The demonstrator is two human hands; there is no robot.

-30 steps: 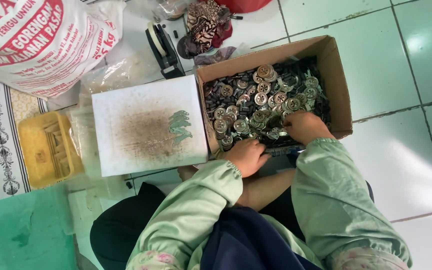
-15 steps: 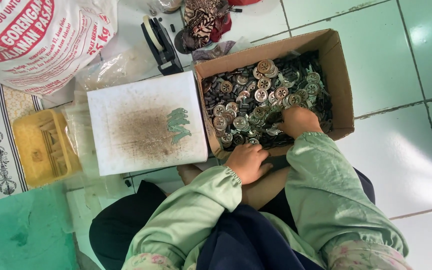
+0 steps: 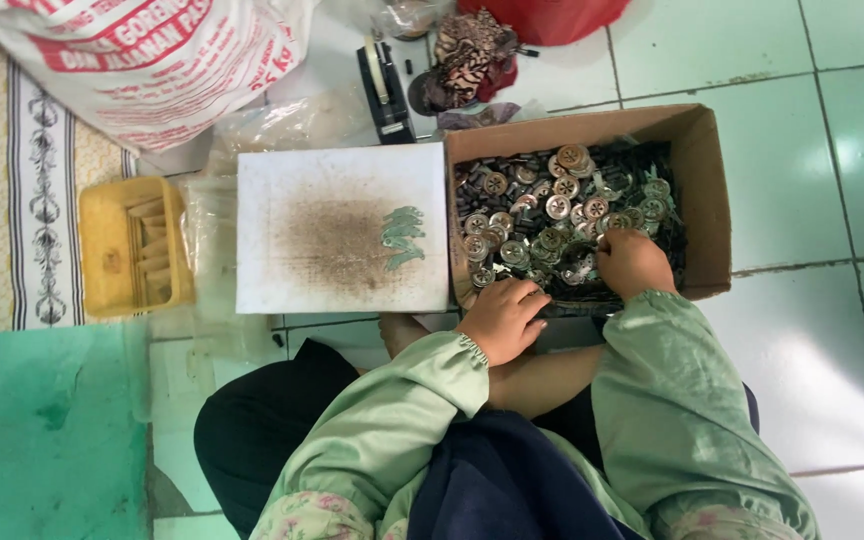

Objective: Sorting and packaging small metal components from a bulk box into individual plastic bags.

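Two hands work over a pale green tiled floor (image 3: 832,190). At upper right, a cardboard box (image 3: 704,190) holds a heap of round metal buttons (image 3: 552,225). The left hand (image 3: 502,318) rests curled at the heap's near edge; the right hand (image 3: 632,262) digs in, fingers bent, grip hidden. Beside the box lies a stained white board (image 3: 337,228); a yellow tray (image 3: 132,245) sits at left.
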